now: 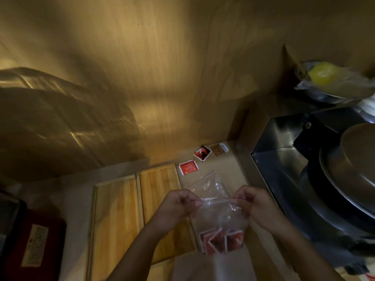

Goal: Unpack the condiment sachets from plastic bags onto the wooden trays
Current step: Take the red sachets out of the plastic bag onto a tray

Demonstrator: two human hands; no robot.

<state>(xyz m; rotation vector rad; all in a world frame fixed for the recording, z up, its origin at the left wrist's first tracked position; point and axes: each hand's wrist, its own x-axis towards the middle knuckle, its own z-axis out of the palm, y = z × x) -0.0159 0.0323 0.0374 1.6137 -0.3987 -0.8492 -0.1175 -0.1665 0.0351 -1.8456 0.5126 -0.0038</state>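
Observation:
My left hand and my right hand pinch the two ends of the top edge of a clear plastic bag, held above the counter. Several red condiment sachets lie bunched at the bottom of the bag. Two wooden trays lie side by side below and to the left: the left tray and the right tray, both bare. Behind the bag, a loose red sachet, a red-and-black sachet and a brown sachet rest on the counter.
A steel appliance housing with a round metal lid stands at the right. A bowl with a yellow thing in plastic sits at the back right. A dark red box is at the left. A wooden wall rises behind.

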